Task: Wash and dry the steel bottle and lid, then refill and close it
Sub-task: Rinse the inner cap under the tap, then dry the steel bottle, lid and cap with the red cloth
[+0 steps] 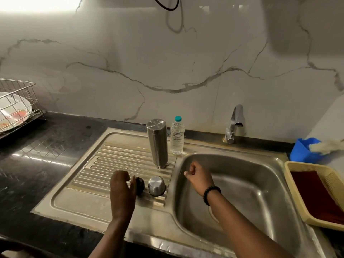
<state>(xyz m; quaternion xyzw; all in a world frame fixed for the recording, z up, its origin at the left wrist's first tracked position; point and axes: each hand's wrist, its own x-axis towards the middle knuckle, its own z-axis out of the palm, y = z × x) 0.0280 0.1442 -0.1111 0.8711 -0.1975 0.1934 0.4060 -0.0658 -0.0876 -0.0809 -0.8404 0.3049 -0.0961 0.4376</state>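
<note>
The steel bottle (158, 144) stands upside down, mouth down, on the ribbed drainboard (104, 164). In front of it the steel lid cup (156, 185) also rests upside down. Just left of the cup sits a black inner stopper (140, 185). My left hand (122, 190) is against the stopper's left side, its thumb touching it and its fingers curled; I cannot tell whether it grips the stopper. My right hand (197, 175), with a black bead bracelet on the wrist, hovers over the sink basin (251, 192) with fingers loosely closed and nothing in them.
A clear plastic water bottle (177, 136) with a teal cap stands right behind the steel bottle. The tap (234, 123) is at the back of the basin. A yellow basket (297, 194), blue tub (303, 149) and wire dish rack (16, 105) flank the sink.
</note>
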